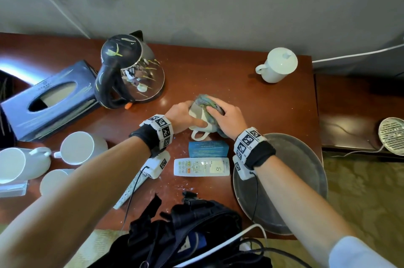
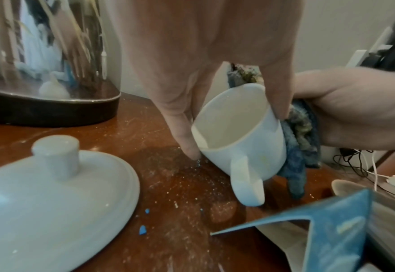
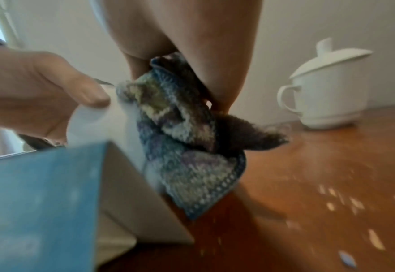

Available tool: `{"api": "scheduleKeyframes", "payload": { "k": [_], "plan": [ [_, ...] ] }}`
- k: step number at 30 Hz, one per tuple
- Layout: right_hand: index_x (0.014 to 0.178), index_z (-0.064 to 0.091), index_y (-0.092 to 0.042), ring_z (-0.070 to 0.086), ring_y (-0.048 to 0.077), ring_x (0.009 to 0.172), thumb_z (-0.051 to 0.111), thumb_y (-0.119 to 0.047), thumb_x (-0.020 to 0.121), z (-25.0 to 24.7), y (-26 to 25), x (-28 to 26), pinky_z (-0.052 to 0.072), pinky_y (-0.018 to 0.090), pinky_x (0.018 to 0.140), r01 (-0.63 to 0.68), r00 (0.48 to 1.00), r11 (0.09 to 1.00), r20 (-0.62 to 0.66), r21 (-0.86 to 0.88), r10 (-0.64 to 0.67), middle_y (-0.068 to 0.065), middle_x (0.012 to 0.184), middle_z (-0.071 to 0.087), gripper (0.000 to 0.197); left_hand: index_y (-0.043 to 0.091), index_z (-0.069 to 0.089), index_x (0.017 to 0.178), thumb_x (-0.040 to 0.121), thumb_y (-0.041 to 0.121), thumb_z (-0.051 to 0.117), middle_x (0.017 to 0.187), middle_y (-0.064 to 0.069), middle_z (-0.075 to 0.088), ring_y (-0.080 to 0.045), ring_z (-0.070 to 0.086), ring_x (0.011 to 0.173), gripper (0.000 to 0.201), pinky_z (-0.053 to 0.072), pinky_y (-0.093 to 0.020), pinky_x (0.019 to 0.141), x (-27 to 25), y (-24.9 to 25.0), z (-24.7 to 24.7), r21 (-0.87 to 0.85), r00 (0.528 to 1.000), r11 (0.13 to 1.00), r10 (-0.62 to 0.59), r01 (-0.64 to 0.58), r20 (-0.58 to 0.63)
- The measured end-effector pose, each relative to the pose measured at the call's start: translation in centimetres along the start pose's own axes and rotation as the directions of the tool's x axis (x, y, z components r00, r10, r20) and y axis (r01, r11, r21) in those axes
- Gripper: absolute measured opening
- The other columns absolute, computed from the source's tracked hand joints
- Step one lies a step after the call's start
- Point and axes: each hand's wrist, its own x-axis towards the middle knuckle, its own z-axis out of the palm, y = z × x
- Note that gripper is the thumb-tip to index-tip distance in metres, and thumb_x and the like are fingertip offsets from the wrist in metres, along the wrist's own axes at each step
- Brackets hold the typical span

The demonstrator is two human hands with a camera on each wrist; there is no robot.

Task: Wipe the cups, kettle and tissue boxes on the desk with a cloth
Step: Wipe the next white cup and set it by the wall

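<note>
My left hand [image 1: 185, 114] grips a white cup [image 1: 202, 123] tilted on its side above the desk, its handle [image 2: 247, 182] hanging down. My right hand [image 1: 227, 120] holds a blue-green patterned cloth [image 1: 206, 103] bunched against the cup's outer wall; the cloth [image 3: 185, 139] wraps over the cup's far side. A steel kettle [image 1: 131, 70] with a black handle stands at the back left. Beside it lies a dark tissue box [image 1: 50, 99]. A lidded white cup [image 1: 277, 65] stands at the back right. Two more white cups [image 1: 80, 147] lie on their sides at the left.
A blue folded card [image 1: 208, 148] and a white remote [image 1: 202, 167] lie just below my hands. A round metal tray [image 1: 301, 171] sits at the desk's right edge. A white lid [image 2: 52, 198] rests near my left wrist. A black bag [image 1: 185, 228] lies at the front edge. Crumbs speckle the wooden desk [image 1: 251, 101].
</note>
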Motion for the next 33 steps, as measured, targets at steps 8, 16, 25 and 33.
{"api": "scheduleKeyframes", "payload": {
  "k": [8,16,25,33],
  "plan": [
    [0.129,0.064,-0.024,0.057,0.023,0.122,0.054,-0.038,0.099,-1.6,1.0,2.7,0.042,0.038,0.108,-0.186,0.978,0.979,0.076,-0.084,0.192,0.0,0.127,0.067,0.035,0.017,0.039,0.147,0.07,0.032,0.087,0.138,-0.005,0.048,-0.026,0.047,0.123,0.093,0.042,-0.042,0.104,-0.7,0.5,-0.3,0.187,0.99,0.974,0.136,-0.126,-0.042],
    [0.134,0.06,-0.027,0.06,0.009,0.116,0.061,-0.031,0.096,-1.8,-1.5,1.7,0.046,0.028,0.104,-0.034,0.999,0.996,-0.025,0.077,0.036,-0.004,0.128,0.066,0.038,0.021,0.019,0.157,0.078,0.012,0.08,0.152,-0.009,0.033,-0.027,0.038,0.136,0.101,0.032,-0.03,0.108,0.3,1.7,-1.1,0.04,0.991,0.991,0.127,-0.126,-0.046],
    [0.137,0.057,-0.022,0.054,0.013,0.126,0.056,-0.028,0.099,0.1,-0.5,1.6,0.039,0.028,0.11,-0.137,0.973,0.976,-0.163,0.169,0.164,-0.005,0.134,0.062,0.039,0.031,0.029,0.15,0.079,0.03,0.08,0.135,-0.008,0.053,-0.026,0.052,0.115,0.088,0.046,-0.029,0.087,0.9,1.4,-1.0,-0.1,0.998,0.994,0.029,-0.035,-0.064],
    [0.13,0.063,-0.032,0.061,0.011,0.115,0.058,-0.029,0.097,-0.5,-1.9,2.2,0.047,0.027,0.102,-0.125,0.988,0.988,-0.082,0.093,0.133,-0.01,0.123,0.067,0.034,0.026,0.034,0.136,0.074,0.039,0.082,0.116,-0.009,0.059,-0.03,0.058,0.1,0.08,0.049,-0.037,0.088,0.4,1.8,-1.1,0.048,0.996,0.998,0.044,-0.041,-0.077]
  ]
}}
